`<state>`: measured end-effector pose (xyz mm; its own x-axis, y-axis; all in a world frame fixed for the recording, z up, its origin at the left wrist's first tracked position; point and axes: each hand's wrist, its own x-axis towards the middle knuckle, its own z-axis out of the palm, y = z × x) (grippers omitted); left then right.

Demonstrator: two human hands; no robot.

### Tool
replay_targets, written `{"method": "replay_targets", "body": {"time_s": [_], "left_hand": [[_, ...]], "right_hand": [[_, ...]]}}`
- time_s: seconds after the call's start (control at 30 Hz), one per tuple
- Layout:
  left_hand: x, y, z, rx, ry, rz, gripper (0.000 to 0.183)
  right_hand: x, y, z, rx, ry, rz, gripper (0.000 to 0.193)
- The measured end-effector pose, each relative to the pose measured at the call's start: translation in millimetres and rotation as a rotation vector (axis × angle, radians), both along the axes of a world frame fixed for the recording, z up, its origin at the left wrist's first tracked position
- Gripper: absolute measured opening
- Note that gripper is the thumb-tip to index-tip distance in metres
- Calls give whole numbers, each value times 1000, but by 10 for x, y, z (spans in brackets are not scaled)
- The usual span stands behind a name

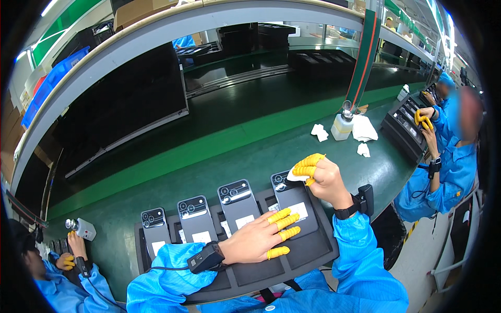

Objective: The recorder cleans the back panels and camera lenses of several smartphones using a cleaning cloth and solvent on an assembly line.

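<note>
Several dark smartphones lie back up in a row in a black tray, each with a camera block at its top and a white label below. My left hand, with yellow finger cots, lies spread across the lower part of the rightmost phone, fingers stretched out. My right hand, also in yellow finger cots, pinches a white wipe at that phone's camera block, covering part of it. To the left are another phone, a second phone and a third phone.
Beyond the tray, a bottle with a metal top stands among crumpled white wipes on the green bench. Co-workers in blue sit at both sides, with another black tray at right. A shelf post rises behind the bottle.
</note>
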<state>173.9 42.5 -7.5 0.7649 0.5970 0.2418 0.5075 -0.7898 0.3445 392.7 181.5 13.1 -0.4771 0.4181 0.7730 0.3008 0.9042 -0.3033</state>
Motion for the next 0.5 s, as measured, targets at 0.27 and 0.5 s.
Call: {"method": "replay_targets", "body": {"time_s": [0.27,0.5], "left_hand": [[1,0,-2,7,0,0,54],[-1,-2,-14,5,-3,-1,54]], "right_hand": [[7,-3,-57,-13,-162,-2,26],[19,24,-109,-13,-145,-3,37]]}}
